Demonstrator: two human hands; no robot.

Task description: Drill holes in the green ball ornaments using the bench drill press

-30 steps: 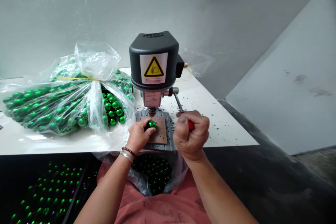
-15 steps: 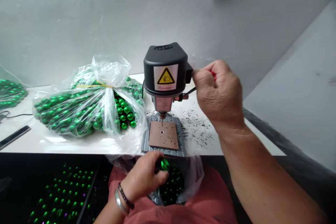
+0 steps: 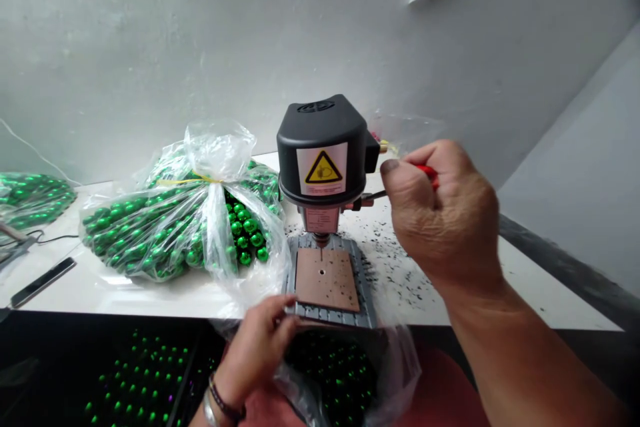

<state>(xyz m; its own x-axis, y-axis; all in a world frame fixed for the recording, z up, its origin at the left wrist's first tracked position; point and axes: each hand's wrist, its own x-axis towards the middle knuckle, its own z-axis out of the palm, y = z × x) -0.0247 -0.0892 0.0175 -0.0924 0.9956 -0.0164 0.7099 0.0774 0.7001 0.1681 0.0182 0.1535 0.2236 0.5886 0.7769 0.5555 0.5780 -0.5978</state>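
Note:
A small bench drill press (image 3: 320,147) with a black motor housing stands near the table's front edge, its bit above a holed brown board (image 3: 327,280) on the grey base (image 3: 367,313). My right hand (image 3: 445,210) is wrapped round the drill press's lever, whose red knob (image 3: 427,173) shows between the fingers. At the front left corner of the base is my left hand (image 3: 263,333), thumb and forefinger apart, with nothing visible between them. Below it, an open clear plastic bag (image 3: 400,373) of shiny green beads (image 3: 340,367) lies in my lap.
A tied clear bag (image 3: 220,197) of green beads lies left of the press, another bag of beads (image 3: 35,197) farther left. A phone (image 3: 44,282) rests at the table's left. Dark shavings (image 3: 400,273) are scattered right of the base. More beads (image 3: 145,373) show below the table.
The green bead that was in my left hand is no longer seen there; that hand has moved slightly left. My right hand stays on the lever, now lower and farther right in view.

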